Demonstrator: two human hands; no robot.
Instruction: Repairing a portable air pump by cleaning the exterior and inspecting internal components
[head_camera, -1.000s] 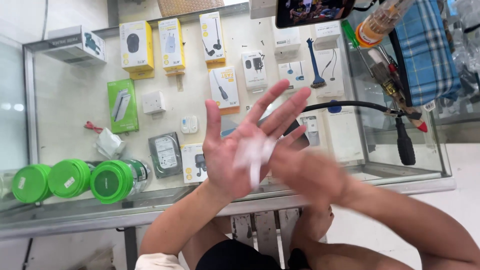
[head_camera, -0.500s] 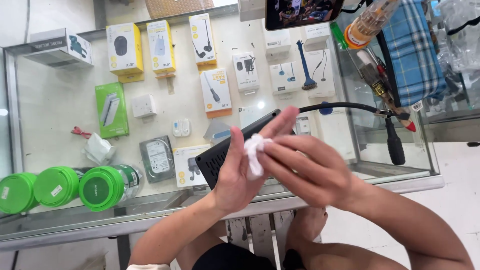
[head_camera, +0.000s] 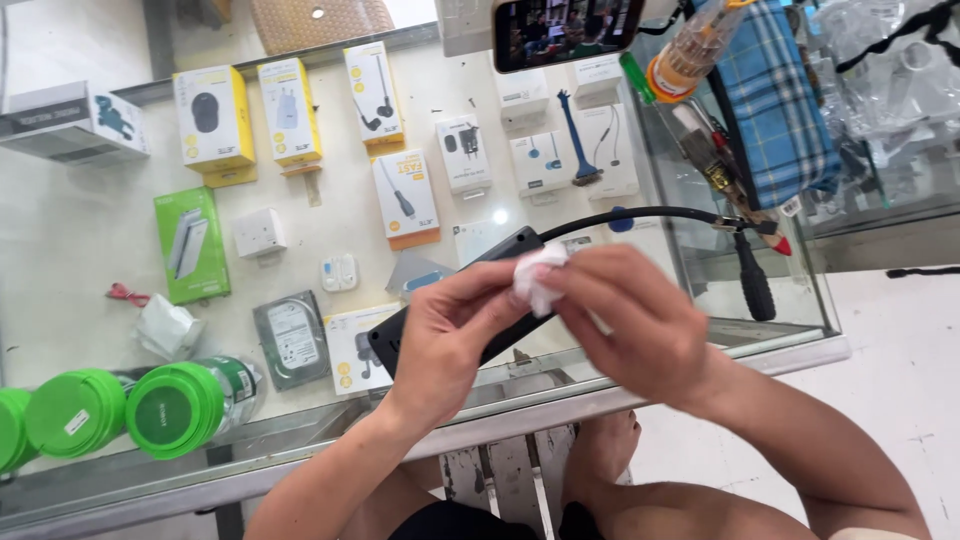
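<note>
Above the glass display counter (head_camera: 300, 440), your two hands meet over a long black device (head_camera: 500, 258) that lies slantwise in the air, its far end joined to a black cable (head_camera: 640, 212) that curves off to the right. Your left hand (head_camera: 450, 335) wraps the device's middle from below and the near side, thumb and fingers closed around it, so the bar's lower end shows just past your wrist. Your right hand (head_camera: 640, 320) comes in from the right, fingertips pinching a small crumpled white wipe (head_camera: 538, 275) and pressing it against the device's upper face, right beside your left thumb. Whether the wipe is cloth or paper is hard to tell from here. Under the glass lie boxed accessories: yellow boxes (head_camera: 212, 120) along the back, a green box (head_camera: 190, 245) to the left, a bare hard drive (head_camera: 290, 338) nearer you. Green cylindrical speakers (head_camera: 180, 408) lie on their sides at the left edge of the case. A phone (head_camera: 568, 30) with a lit screen sits at the top, and a blue checked cloth (head_camera: 785, 100) hangs to its right.
</note>
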